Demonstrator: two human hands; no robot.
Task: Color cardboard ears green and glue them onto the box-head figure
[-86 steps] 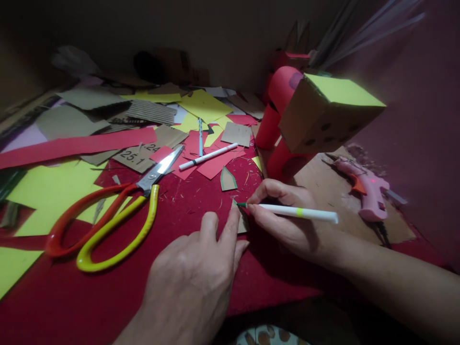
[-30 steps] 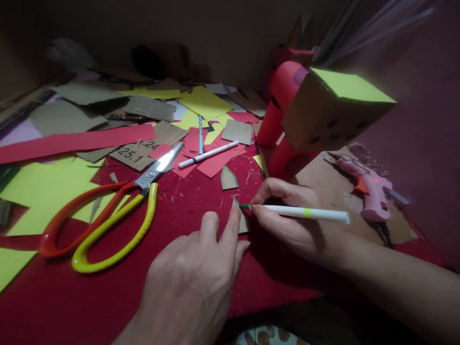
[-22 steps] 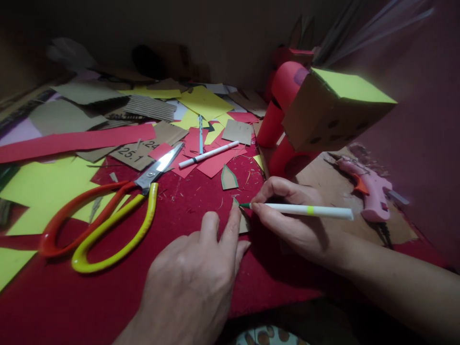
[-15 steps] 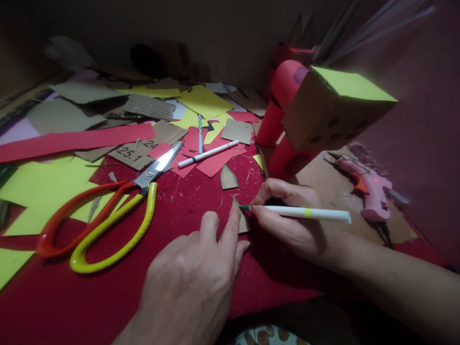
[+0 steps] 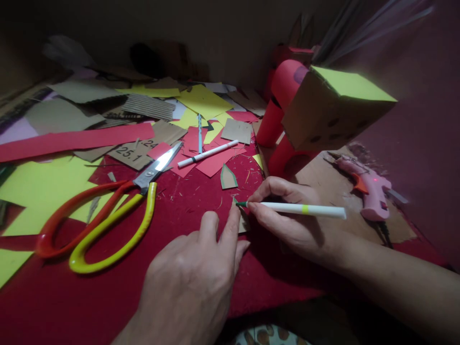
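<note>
A white felt-tip marker (image 5: 302, 209) with a yellow band is gripped in my right hand (image 5: 291, 218). Its green tip meets the upper point of a small cardboard piece (image 5: 243, 224), which shows green along its edge. My left hand (image 5: 197, 268) holds that piece down on the red tabletop, index finger on it and thumb at its lower side; the fingers hide much of it. Just beyond lies a second pointed cardboard piece (image 5: 229, 177) with a green border. Large scissors (image 5: 146, 179) with one red and one yellow handle lie partly spread to the left.
A white marker (image 5: 208, 154) and a light-blue dotted stick (image 5: 200, 134) lie among paper and cardboard scraps (image 5: 143, 103). At right stand a red paper figure with a cardboard box head (image 5: 323, 115) and a pink glue gun (image 5: 370, 191), its red light lit, on a cardboard sheet (image 5: 312, 175).
My right hand and the marker have shifted slightly left and up, the green tip moving nearer the top of the cardboard piece. My left hand has stayed in place.
</note>
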